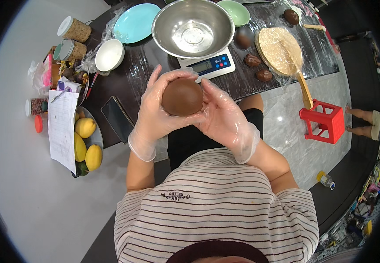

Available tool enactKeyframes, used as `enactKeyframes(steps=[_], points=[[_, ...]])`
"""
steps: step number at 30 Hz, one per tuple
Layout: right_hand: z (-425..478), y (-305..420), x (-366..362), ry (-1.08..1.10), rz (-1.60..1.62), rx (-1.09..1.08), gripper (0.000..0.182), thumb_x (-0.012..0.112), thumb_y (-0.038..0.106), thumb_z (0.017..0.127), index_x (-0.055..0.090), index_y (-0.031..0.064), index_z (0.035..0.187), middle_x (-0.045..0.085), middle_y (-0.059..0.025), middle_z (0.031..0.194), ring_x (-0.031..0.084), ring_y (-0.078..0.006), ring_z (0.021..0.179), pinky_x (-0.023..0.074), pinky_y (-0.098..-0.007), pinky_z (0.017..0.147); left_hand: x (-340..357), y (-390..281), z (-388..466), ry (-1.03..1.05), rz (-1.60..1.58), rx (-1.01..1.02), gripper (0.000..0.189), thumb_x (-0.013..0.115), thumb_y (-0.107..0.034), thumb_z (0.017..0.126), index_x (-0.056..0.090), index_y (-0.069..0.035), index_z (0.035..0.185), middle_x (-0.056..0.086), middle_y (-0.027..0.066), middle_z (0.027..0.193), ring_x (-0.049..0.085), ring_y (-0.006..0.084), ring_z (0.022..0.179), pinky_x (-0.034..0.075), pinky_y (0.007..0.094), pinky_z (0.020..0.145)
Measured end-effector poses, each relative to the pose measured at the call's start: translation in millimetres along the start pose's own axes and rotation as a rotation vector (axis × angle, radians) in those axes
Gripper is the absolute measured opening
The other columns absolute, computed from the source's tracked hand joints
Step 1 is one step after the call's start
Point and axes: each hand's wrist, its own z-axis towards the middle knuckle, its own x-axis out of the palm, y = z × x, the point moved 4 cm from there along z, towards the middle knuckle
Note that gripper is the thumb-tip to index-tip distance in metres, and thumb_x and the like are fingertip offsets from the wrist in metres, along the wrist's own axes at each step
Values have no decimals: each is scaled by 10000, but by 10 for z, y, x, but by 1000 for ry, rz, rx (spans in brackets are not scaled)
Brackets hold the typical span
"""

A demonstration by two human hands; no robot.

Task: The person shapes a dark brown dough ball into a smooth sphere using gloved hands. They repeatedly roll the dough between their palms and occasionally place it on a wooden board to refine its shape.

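Note:
A smooth brown dough-like ball [182,97] is held up in front of my chest, above the table's near edge. My left hand [157,108] curls around it, with fingers over the far side and the thumb side below. On the ball's right side rest the fingers of my right hand [222,115], its palm turned up. Both hands wear clear plastic gloves. Just beyond them stands a white digital kitchen scale [224,65] bearing a wide steel bowl [163,39]. Two small dark brown lumps [252,60] and a larger brown ball [243,37] sit to its right.
A film-wrapped wooden paddle [280,49] overhangs the table's right edge, above a red plastic stool [330,123]. At left are a white bowl [109,55], a blue plate [136,23], a phone [117,119], and yellow fruit [85,127]. Another person's legs [361,120] show at far right.

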Motion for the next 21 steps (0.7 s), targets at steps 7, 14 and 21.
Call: enactKeyframes(steps=[7,14,21], points=[[46,-61,-114,30,16,-20,322,465,302,1057,550,68,1261,612,-31,1201,599,-136,1067,507,-324,920,-109,-187,64,-138,253,70,880,927,-353,579,522,-111,1322,669,47,1221,635,263,1148,190,581,1165],[37,-52,-13,21,14,-61,348,475,325,1053,538,63,1274,605,-28,1225,580,-123,1098,470,-318,974,107,-157,-42,-345,223,49,707,923,-291,618,549,-103,1188,681,36,1174,661,218,1079,242,574,1139],[8,-63,-74,90,-39,26,339,461,328,1059,535,80,1279,600,-26,1238,586,-135,1125,496,-338,958,-2,21,-26,-108,-10,102,799,947,-331,564,555,-99,1220,688,40,1130,661,250,1083,219,585,1161]])
